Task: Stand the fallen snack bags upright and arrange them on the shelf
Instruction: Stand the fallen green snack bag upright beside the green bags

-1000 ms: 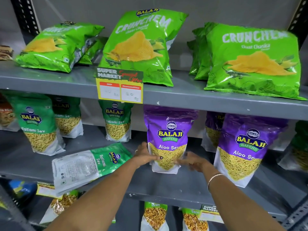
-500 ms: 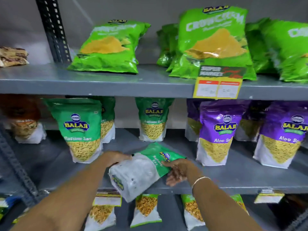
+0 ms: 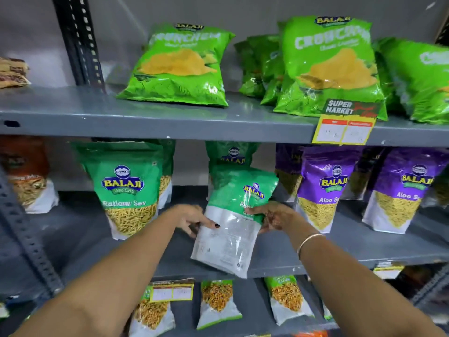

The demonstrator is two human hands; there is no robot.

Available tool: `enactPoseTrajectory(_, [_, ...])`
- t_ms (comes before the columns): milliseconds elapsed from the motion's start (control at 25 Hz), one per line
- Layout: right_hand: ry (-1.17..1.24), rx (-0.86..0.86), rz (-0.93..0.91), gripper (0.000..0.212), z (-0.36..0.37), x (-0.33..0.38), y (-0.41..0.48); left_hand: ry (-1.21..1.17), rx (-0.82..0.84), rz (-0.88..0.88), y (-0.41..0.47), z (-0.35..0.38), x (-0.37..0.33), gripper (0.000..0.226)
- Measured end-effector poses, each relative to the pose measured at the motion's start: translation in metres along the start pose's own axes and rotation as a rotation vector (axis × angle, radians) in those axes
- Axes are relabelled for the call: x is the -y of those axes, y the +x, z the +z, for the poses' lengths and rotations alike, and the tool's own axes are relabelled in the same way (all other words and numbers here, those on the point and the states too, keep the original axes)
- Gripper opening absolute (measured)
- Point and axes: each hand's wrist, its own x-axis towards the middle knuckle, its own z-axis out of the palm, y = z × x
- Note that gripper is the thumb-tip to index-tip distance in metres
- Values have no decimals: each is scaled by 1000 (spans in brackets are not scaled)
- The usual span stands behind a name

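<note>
A green and white Ratlami Sev bag (image 3: 230, 222) is held above the middle shelf (image 3: 73, 239), its back facing me, nearly upright and tilted a little, green top up. My left hand (image 3: 192, 218) grips its left edge and my right hand (image 3: 269, 216) grips its right edge. Its white bottom hangs past the shelf's front edge. An upright Ratlami Sev bag (image 3: 126, 188) stands to the left, and another green bag (image 3: 233, 154) stands behind the held one.
Two purple Aloo Sev bags (image 3: 323, 186) (image 3: 403, 190) stand to the right. Green Crunchem bags (image 3: 179, 66) (image 3: 330, 69) lean on the top shelf above a yellow price tag (image 3: 345, 127). Smaller bags (image 3: 218, 302) stand on the lower shelf. A slotted steel upright (image 3: 26, 239) runs at left.
Both hands left the purple Aloo Sev bag, moved left to the fallen green bag, took hold of it and turned it from lying sideways to nearly upright.
</note>
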Motion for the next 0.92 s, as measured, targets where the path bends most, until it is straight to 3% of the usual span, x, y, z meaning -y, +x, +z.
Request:
enactPoseTrajectory(80, [-49, -121, -150, 20, 0, 28, -1, 6, -80, 101, 3, -1, -14, 47])
enactPoseTrajectory(240, [-28, -221, -463, 51, 5, 45, 11, -90, -316, 325, 30, 4, -14, 61])
enactPoseTrajectory(360, [-80, -217, -543, 58, 3, 31, 28, -82, -512, 340, 42, 15, -4, 76])
enactPoseTrajectory(480, [-166, -184, -522, 60, 0, 21, 36, -61, -620, 328, 45, 25, 4, 79])
enactPoseTrajectory(600, [-136, -114, -451, 64, -2, 17, 37, -106, -557, 331, 40, 24, 6, 78])
enactPoseTrajectory(720, [-213, -179, -119, 69, -3, 11, 26, -45, -425, 293, 36, 16, 10, 63])
enactPoseTrajectory(800, [-257, -61, 49, 54, -2, 5, 23, -5, -425, 237, 35, 7, 15, 43])
enactPoseTrajectory(920, [-88, 53, 46, 35, 1, -4, 27, -188, -312, 165, 27, 6, 18, 30])
